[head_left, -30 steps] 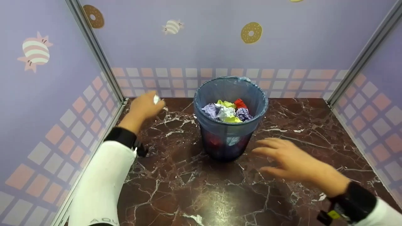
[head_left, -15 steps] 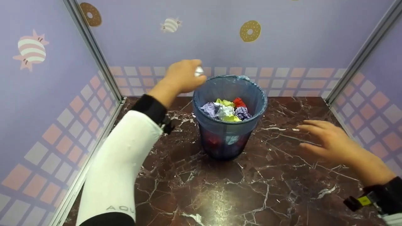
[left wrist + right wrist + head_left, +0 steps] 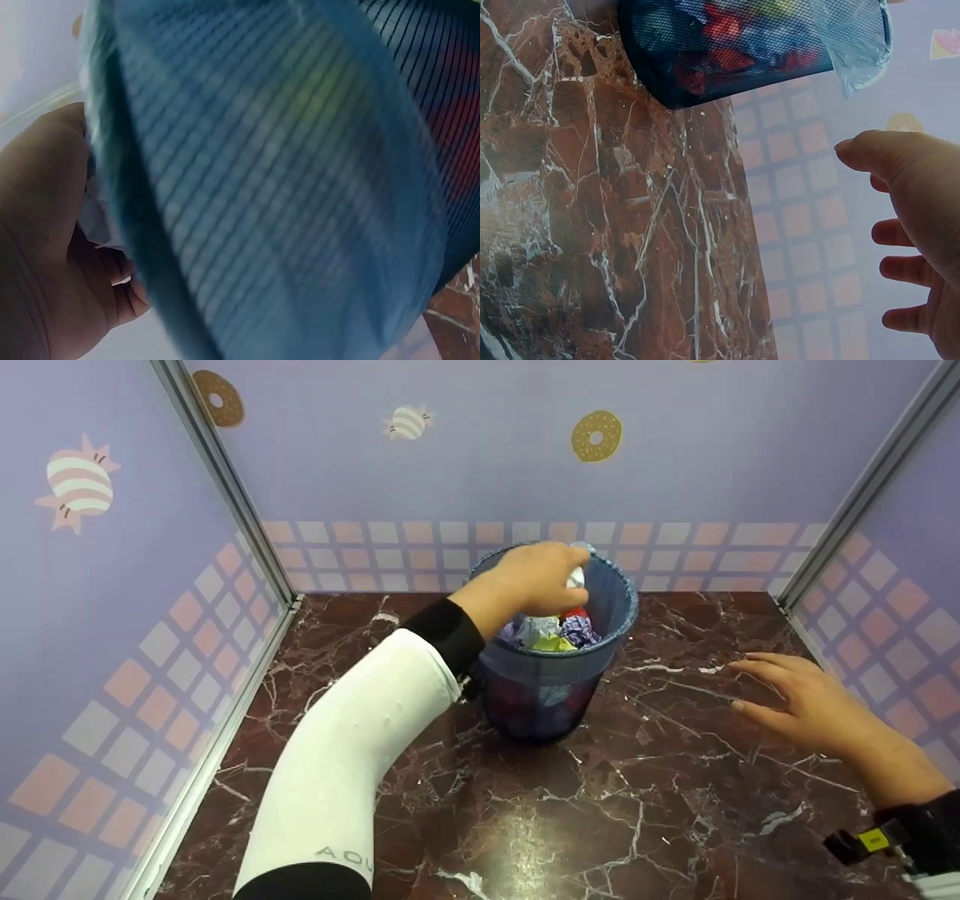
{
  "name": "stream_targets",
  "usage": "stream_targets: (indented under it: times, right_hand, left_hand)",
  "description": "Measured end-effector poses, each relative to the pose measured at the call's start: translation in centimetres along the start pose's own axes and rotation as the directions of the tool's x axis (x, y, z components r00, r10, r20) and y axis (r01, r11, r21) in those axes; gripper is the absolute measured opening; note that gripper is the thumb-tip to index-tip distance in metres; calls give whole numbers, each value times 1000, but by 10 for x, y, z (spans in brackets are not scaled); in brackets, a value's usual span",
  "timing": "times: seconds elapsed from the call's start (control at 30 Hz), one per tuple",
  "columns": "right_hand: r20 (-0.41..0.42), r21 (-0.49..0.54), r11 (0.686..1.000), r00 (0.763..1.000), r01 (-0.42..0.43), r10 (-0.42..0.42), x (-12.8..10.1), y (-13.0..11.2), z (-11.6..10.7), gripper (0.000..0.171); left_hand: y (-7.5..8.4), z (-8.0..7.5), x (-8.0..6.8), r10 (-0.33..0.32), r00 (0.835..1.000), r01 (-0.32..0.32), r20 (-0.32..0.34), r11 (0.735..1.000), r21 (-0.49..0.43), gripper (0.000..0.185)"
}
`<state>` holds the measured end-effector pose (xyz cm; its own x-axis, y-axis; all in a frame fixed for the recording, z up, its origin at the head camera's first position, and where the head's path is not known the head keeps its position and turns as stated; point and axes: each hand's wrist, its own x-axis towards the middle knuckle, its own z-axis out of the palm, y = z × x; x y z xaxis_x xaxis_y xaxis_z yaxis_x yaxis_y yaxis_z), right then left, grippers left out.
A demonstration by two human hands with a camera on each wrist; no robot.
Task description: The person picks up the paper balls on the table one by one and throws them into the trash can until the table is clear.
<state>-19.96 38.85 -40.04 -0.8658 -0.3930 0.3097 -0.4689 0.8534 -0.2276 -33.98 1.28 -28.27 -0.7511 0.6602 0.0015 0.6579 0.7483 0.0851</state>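
Note:
My left hand point(image 3: 541, 577) is over the mouth of a mesh waste bin point(image 3: 540, 712), pinching a crumpled white paper ball point(image 3: 576, 577) between thumb and fingers. In the left wrist view the paper ball point(image 3: 96, 217) shows partly behind the bin's rim, in the curled fingers. A blue plastic liner point(image 3: 621, 600) folds over the rim. Inside lie several crumpled papers: a purple one point(image 3: 579, 630), a yellow one point(image 3: 553, 643), white and red ones, some hidden by my hand. My right hand point(image 3: 810, 701) hovers right of the bin, fingers relaxed and holding nothing.
The bin stands on a dark red marbled tabletop point(image 3: 540, 825). Purple printed panels point(image 3: 337, 465) enclose the back and both sides, with metal posts point(image 3: 232, 487) at the corners.
My left hand has carried the white paper ball rightward from the table's left side to over the bin. My right hand has drawn away to the right.

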Motion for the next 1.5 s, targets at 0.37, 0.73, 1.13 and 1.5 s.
stream_targets:
  times: [0.37,0.73,1.13,1.5]
  right_hand:
    - [-17,-2,1000,1000,2,-2,1,-3,3,54]
    - [-21,0,1000,1000,1,-1,5,-6,6,55]
    - [11,35,999,1000,-21,21,23,-27,-6,56]
    - [23,25,1000,1000,19,-19,77,-61,-40,64]
  left_hand:
    - [7,10,4,4,1000,-4,-5,1000,-20,41]
    - [7,11,1,-9,1000,9,-6,1000,16,75]
    - [-2,3,-15,-55,997,57,-56,997,50,79]
    - [-71,-12,-55,-189,969,195,-161,980,25,78]
